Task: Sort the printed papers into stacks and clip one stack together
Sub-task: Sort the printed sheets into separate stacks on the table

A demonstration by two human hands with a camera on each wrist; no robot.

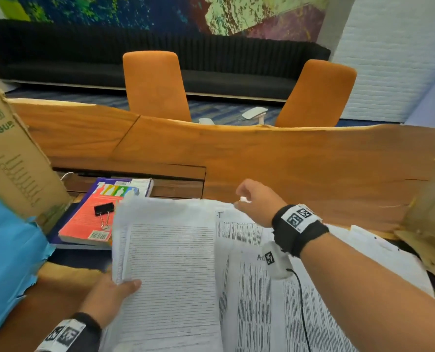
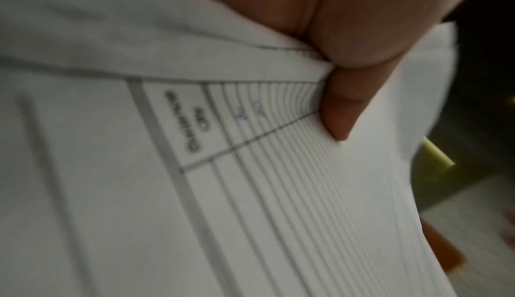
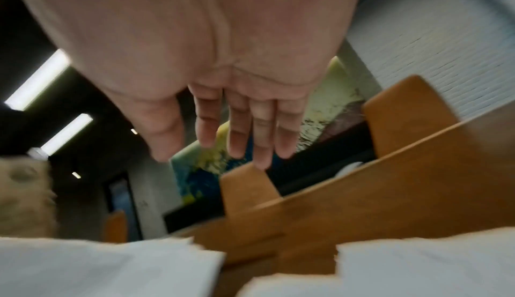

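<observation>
The wooden bench (image 1: 287, 158) spans the full width of the head view, its live edge running along the far side. Two orange chairs (image 1: 155, 85) stand beyond it, in front of a long black sofa (image 1: 58, 59). A tall cardboard box (image 1: 10, 153) printed "TISSUE" stands at the left end of the bench.

Printed papers with dense columns of text (image 1: 274, 301) lie spread across the near right part of the bench. To their left is a stack of ruled forms (image 1: 170, 270), raised at its near edge. The left wrist view shows this stack as several sheets fanned at the corner, printed with a ruled table (image 2: 278, 180).

A red-covered book (image 1: 92, 214) lies on the bench left of the ruled stack, which covers its right edge. A black binder clip (image 1: 104, 210) rests on the book's cover with its wire handles pointing toward the viewer; it is unattached to any paper.

The left hand (image 1: 109, 298) grips the near left corner of the ruled stack, thumb on top and fingers beneath; the thumb (image 2: 342, 103) presses on the top sheet. The right hand (image 1: 257, 201) hovers over the far edge of the printed papers; in the right wrist view its fingers (image 3: 262, 130) are extended, loose and hold nothing.
</observation>
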